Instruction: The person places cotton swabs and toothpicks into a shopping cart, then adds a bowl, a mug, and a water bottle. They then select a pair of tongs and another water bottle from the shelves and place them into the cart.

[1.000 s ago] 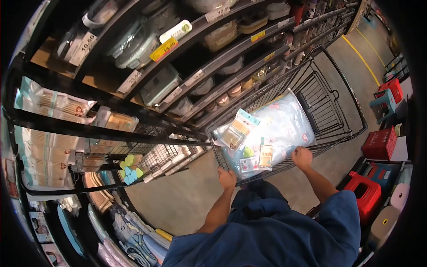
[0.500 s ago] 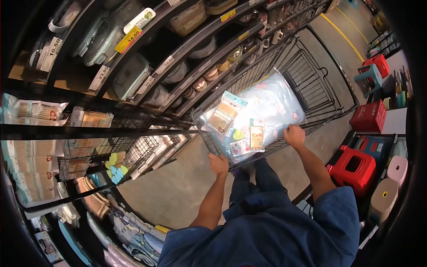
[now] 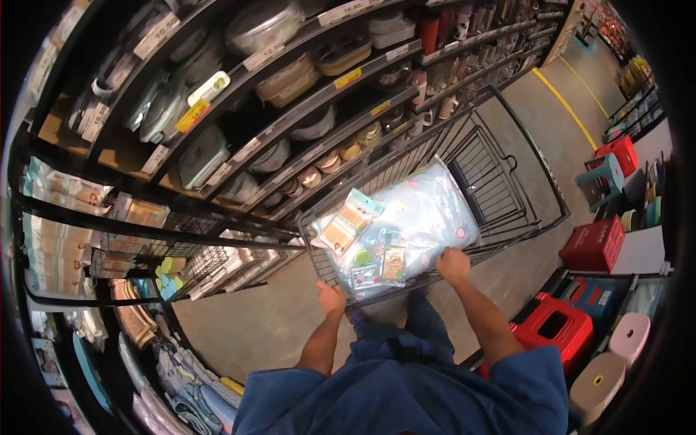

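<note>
My left hand is closed around the near left corner of a black wire shopping cart. Farther right, my right hand is closed on the cart's near side rim. Inside the cart lies a large pale blue pillow-like package in clear plastic. On top of it rest a pack of wooden sticks, a small tan packet, a small white packet and a green item.
Shelves of glass and plastic containers rise along the left and top. Packs of cotton swabs hang at the left. Red stools and pale stools stand at the right, with a red box beyond.
The cart, its contents and both hands sit farther left and slightly lower in the picture. The view has shifted, showing more upper shelves. Both hands keep their hold.
</note>
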Available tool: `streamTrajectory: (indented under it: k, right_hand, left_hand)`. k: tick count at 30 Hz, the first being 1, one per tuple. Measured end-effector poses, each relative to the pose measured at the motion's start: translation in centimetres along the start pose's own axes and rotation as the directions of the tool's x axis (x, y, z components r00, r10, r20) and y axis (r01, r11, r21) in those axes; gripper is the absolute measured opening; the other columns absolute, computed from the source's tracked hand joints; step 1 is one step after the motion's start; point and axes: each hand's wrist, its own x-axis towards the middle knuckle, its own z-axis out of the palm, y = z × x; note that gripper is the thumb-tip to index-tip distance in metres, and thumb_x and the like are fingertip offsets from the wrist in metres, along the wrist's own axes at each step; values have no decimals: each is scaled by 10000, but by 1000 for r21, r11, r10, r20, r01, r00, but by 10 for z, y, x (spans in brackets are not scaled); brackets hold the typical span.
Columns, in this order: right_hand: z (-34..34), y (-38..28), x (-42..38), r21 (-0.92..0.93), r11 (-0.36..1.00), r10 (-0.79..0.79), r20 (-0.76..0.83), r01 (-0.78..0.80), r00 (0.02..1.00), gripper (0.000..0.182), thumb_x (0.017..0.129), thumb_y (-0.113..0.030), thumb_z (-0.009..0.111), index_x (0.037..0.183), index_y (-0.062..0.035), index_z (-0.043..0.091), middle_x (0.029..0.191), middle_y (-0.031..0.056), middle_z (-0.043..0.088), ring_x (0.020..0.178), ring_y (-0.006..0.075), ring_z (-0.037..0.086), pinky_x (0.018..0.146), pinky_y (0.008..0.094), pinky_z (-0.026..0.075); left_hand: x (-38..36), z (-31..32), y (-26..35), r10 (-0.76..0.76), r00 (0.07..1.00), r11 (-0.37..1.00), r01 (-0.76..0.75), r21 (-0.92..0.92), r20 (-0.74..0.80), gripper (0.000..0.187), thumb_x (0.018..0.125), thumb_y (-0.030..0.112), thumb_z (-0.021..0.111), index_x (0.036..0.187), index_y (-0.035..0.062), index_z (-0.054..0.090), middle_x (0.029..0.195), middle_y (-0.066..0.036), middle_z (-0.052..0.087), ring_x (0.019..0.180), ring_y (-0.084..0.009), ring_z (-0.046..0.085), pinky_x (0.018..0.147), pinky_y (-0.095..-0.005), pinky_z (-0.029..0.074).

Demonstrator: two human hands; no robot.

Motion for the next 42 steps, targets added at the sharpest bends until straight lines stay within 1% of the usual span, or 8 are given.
streamTrajectory:
  k: [4, 10, 12, 16, 19, 23, 37, 42]
  right_hand:
    - [-12, 19, 13, 17, 999, -29, 31, 28, 999, 265, 784, -281, 579, 788, -33, 673, 790, 163, 668, 740, 331, 662, 681, 446, 529]
    - [-14, 50, 34, 43, 995, -84, -18, 85, 996, 229, 771, -246, 586, 769, -31, 663, 773, 158, 661, 723, 329, 655, 666, 443, 524]
    - [-18, 58, 40, 47, 996, -73, -4, 74, 997, 211, 771, -238, 593, 778, -39, 662, 787, 146, 661, 741, 315, 655, 679, 432, 520]
    - [-26, 73, 52, 40, 998, -42, -13, 43, 999, 197, 767, -231, 594, 788, -46, 661, 801, 138, 661, 747, 307, 654, 690, 421, 514]
    - [-28, 85, 62, 63, 997, -43, -60, 47, 997, 228, 768, -241, 581, 759, -25, 656, 766, 162, 655, 703, 341, 648, 664, 446, 518]
    - [-36, 97, 79, 20, 998, -57, -54, 58, 997, 232, 772, -254, 576, 796, -40, 664, 791, 149, 661, 747, 322, 654, 687, 431, 515]
    - [-69, 130, 144, 16, 998, 60, -43, -60, 997, 255, 766, -274, 595, 775, -32, 674, 805, 170, 666, 743, 343, 664, 676, 442, 526]
    - [-74, 144, 163, 33, 999, 15, -98, -12, 995, 238, 761, -257, 595, 772, -32, 671, 779, 167, 660, 739, 346, 661, 667, 438, 523]
  left_hand:
    - [-4, 19, 15, 44, 996, 996, -38, 76, -82, 477, 808, 153, 578, 1180, -24, 337, 1063, -290, 556, 918, -452, 587, 807, -500, 475]
    - [-22, 28, 54, -46, 998, 993, 49, 108, -32, 493, 812, 180, 588, 1174, -50, 343, 1096, -286, 545, 954, -439, 580, 812, -492, 470]
    - [-22, 39, 58, 43, 995, 986, -27, 167, -90, 483, 814, 187, 592, 1160, -55, 358, 1096, -281, 545, 1014, -426, 560, 838, -486, 460]
    - [-23, 47, 80, 23, 994, 986, -6, 164, -104, 475, 812, 199, 599, 1138, -57, 369, 1087, -268, 548, 1054, -414, 542, 861, -482, 449]
    - [-24, 51, 95, -31, 999, 994, 32, 106, -9, 500, 803, 196, 599, 1168, -45, 356, 1111, -286, 539, 1004, -440, 562, 850, -497, 454]
    - [-19, 68, 109, 24, 998, 1000, -24, 3, -65, 458, 806, 190, 584, 1144, -21, 357, 1108, -291, 542, 965, -445, 579, 836, -508, 460]
    - [4, 93, 193, 77, 997, 994, -76, 74, -13, 459, 816, 213, 571, 1146, -23, 356, 1089, -283, 550, 971, -429, 584, 848, -497, 472]
    - [9, 101, 219, 45, 999, 992, -47, 118, 17, 489, 811, 215, 594, 1165, -21, 353, 1088, -273, 551, 980, -422, 585, 853, -484, 476]
